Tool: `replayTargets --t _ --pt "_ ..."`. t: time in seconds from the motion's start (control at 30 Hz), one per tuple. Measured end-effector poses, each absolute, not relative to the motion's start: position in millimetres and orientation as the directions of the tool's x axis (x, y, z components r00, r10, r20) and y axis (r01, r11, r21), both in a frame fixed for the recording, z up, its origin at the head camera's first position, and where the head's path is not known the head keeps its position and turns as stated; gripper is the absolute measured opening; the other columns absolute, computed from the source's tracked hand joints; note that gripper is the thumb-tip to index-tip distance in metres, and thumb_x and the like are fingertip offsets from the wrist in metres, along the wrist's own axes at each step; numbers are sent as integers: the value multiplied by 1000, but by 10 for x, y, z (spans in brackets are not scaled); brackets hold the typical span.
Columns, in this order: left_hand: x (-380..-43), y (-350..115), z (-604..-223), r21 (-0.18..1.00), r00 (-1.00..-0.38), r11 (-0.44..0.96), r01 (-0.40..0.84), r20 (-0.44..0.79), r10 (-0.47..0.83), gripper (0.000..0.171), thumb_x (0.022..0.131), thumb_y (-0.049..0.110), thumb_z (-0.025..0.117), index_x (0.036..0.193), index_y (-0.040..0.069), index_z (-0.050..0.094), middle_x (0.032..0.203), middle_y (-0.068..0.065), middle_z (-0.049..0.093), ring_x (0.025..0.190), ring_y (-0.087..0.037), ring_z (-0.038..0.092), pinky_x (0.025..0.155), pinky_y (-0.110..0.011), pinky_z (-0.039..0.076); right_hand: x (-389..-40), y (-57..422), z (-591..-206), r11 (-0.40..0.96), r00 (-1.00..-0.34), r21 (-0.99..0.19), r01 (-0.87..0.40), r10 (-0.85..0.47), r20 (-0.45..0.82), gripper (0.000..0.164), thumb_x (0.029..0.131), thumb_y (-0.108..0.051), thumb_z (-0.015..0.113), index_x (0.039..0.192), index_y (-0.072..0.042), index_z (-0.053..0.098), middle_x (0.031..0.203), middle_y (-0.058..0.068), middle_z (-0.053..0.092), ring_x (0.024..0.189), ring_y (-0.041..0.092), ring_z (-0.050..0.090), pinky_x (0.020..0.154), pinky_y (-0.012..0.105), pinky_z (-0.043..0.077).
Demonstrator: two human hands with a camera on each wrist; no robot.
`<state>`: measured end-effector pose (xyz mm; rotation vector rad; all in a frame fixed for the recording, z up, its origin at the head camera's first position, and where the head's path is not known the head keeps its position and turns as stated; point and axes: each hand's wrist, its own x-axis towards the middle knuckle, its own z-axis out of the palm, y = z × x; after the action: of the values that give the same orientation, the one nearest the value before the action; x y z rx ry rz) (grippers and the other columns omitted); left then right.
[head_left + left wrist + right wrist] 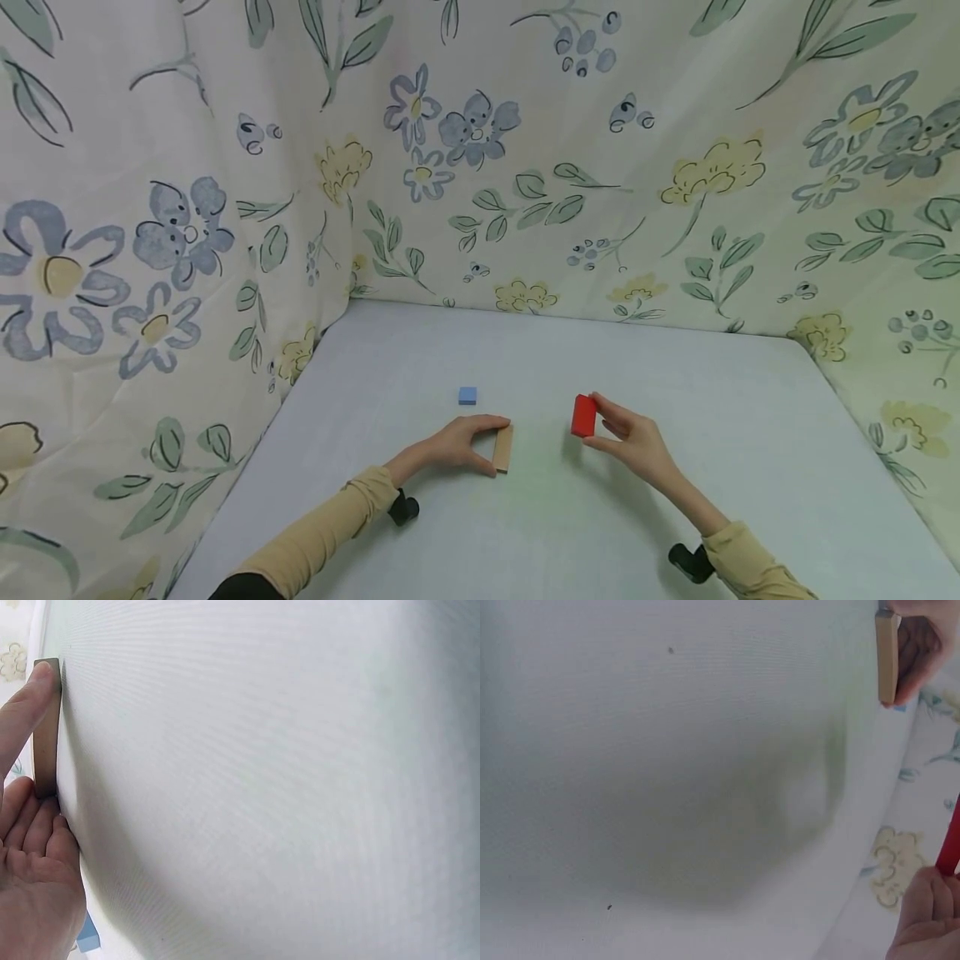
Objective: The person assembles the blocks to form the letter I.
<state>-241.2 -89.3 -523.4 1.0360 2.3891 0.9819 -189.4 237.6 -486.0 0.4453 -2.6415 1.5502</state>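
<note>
From afar, I count 2 of 3 blocks gripped, fingers of the left hand (pixel 457 442) clamped on a wooden block (pixel 503 451), those of the right hand (pixel 636 443) on a raised red block (pixel 582 417) not yet set on the white table (pixel 420 350), the blue block (pixel 467 396) lying untouched.

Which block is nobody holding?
The blue block: it lies untouched. The left hand grips the wooden block, and the right hand holds the red block.
</note>
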Motion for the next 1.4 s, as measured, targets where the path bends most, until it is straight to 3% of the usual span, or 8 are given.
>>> replayTargets --t 0.13,0.37,0.67,1.4 --pt "-2410 -897 -5237 709 -671 497 499 -46 740 80 74 27 82 143 15 43 147 -2 44 138 -22 38 114 -38 35 -1909 2320 -4846 454 -958 -851 -265 -221 180 75 76 -18 79 140 -3 45 140 16 50 126 30 49 93 26 50" --pt "-2409 -902 -5251 714 -677 501 489 -51 734 81 73 28 82 143 15 43 147 -1 45 138 -20 39 114 -38 35 -1936 2215 -4865 426 -959 -869 -250 -235 160 74 76 -19 79 140 -2 45 139 17 51 126 33 50 94 36 49" --pt "-2411 -900 -5249 719 -675 491 492 -41 737 80 73 28 82 142 15 44 146 -2 45 137 -21 40 113 -39 35 -1934 2120 -4941 404 -959 -885 -231 -250 136 72 76 -10 78 139 -1 45 139 20 50 126 34 50 95 39 49" --pt "-2402 -873 -5208 725 -692 524 447 -91 716 80 73 25 83 143 17 44 146 2 45 137 -17 39 114 -37 34 -1910 2067 -5188 432 -951 -880 -198 -301 67 70 76 -17 80 135 5 49 135 25 51 124 37 51 96 37 50"
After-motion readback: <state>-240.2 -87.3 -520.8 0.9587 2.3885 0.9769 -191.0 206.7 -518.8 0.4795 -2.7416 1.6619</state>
